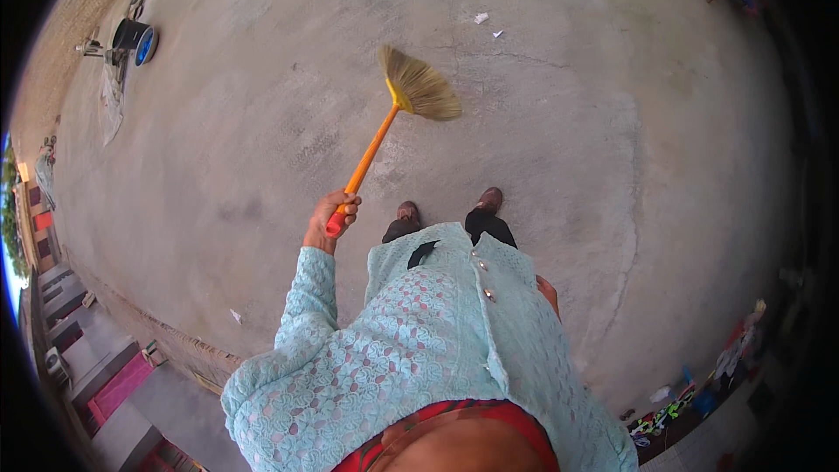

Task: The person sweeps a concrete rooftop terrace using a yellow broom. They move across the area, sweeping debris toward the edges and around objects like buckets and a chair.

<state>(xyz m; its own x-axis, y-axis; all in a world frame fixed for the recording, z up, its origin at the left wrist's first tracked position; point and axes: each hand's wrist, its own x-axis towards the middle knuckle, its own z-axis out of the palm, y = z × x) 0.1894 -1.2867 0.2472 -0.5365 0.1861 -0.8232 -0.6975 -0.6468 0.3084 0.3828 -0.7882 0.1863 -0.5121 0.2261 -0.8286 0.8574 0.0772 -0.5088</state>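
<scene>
You are gripping the broom (398, 114) one-handed, left hand (333, 214) clenched around the red end of its orange handle, bristles fanning out at 12 o'clock over the concrete yard (262, 122). Your right hand is hiding behind your hip, so its state cannot be told. Holding so far back is leaving the head loosely controlled; it could be skimming past the paper scraps (488, 24) lying well beyond at 1 o'clock, or twisting out of your grip

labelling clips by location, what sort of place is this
Likely an outdoor concrete yard: a wide bare concrete floor, building rooftops along its edge, and a straw broom in the left hand.
</scene>
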